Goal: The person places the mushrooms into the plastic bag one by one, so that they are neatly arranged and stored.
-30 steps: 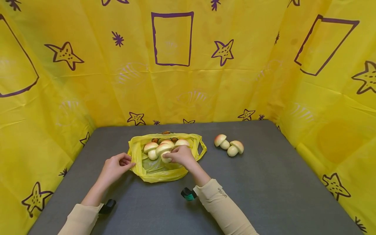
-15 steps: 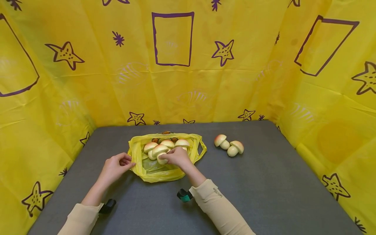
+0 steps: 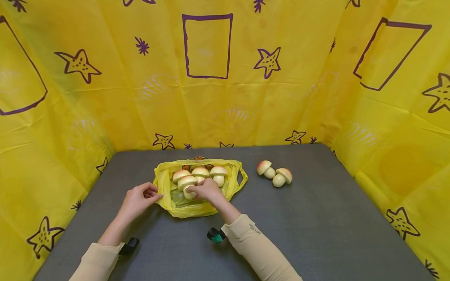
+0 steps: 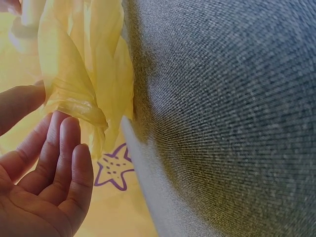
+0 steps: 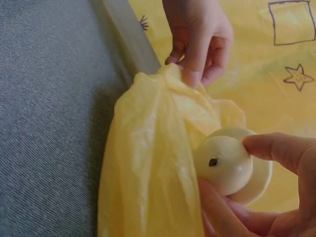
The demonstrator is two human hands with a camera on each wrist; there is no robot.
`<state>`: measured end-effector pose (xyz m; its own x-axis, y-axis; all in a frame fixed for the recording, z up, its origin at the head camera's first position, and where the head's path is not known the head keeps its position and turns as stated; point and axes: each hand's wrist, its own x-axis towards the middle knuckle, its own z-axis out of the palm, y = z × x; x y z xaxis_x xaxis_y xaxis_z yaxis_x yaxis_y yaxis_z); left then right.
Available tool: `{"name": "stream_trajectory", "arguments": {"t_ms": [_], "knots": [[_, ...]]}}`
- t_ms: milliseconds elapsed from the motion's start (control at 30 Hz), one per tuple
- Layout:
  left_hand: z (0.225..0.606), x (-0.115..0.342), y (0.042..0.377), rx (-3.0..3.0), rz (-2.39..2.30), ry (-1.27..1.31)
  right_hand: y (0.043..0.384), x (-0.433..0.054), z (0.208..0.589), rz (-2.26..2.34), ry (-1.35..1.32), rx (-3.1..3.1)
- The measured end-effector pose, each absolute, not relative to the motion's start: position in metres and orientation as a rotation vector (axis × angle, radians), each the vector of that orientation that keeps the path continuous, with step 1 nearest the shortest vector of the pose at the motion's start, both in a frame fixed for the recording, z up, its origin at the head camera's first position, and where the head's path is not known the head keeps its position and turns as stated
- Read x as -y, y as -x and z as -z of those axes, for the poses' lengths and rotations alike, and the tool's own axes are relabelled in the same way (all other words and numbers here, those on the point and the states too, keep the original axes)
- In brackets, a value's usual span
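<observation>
A yellow plastic bag [image 3: 197,212] lies with its mouth spread on the table, and several toy mushrooms [image 3: 200,172] with reddish-cream caps sit inside it. My left hand [image 3: 138,201] pinches the bag's left rim between thumb and fingers; the left wrist view shows the thin plastic [image 4: 74,94] between them. Over the bag's opening, my right hand [image 3: 207,191] holds one mushroom [image 3: 188,182] by its stem. In the right wrist view the round stem end of that mushroom [image 5: 224,165], with a small dark spot, faces the camera between thumb and fingers.
Two more mushrooms, one on the left [image 3: 264,168] and one on the right [image 3: 283,177], lie together on the grey table [image 3: 316,226], right of the bag. A yellow cloth [image 3: 211,109] with drawn stars and frames hangs behind and at both sides.
My right hand has moved left and slightly toward me with the mushroom, uncovering more of the mushroom at the bag's right. My left hand has stayed at the rim.
</observation>
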<state>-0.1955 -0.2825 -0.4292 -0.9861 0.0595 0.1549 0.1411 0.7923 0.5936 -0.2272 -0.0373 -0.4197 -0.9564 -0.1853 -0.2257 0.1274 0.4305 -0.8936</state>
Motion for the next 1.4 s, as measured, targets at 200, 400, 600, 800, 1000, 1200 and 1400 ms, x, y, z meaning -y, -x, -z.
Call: {"name": "stream_trajectory", "arguments": {"t_ms": [200, 400, 600, 800, 1000, 1200, 1400], "knots": [[0.428, 0.282, 0.196, 2.846, 0.953, 0.160, 0.226, 0.043, 0.426, 1.481, 0.078, -2.438], [0.428, 0.282, 0.195, 2.850, 0.960, 0.164, 0.223, 0.048, 0.430, 1.486, 0.071, -2.462], [0.429, 0.282, 0.196, 2.849, 0.967, 0.163, 0.222, 0.052, 0.434, 1.434, 0.083, -2.496], [0.429, 0.282, 0.195, 2.852, 0.963, 0.162, 0.221, 0.056, 0.439, 1.394, 0.080, -2.479], [0.429, 0.282, 0.194, 2.850, 0.957, 0.152, 0.219, 0.057, 0.440, 1.343, 0.114, -2.489], [0.429, 0.282, 0.193, 2.852, 0.969, 0.154, 0.221, 0.058, 0.443, 1.362, 0.112, -2.492], [0.429, 0.281, 0.193, 2.859, 0.974, 0.146, 0.220, 0.056, 0.443, 1.447, 0.080, -2.416]]}}
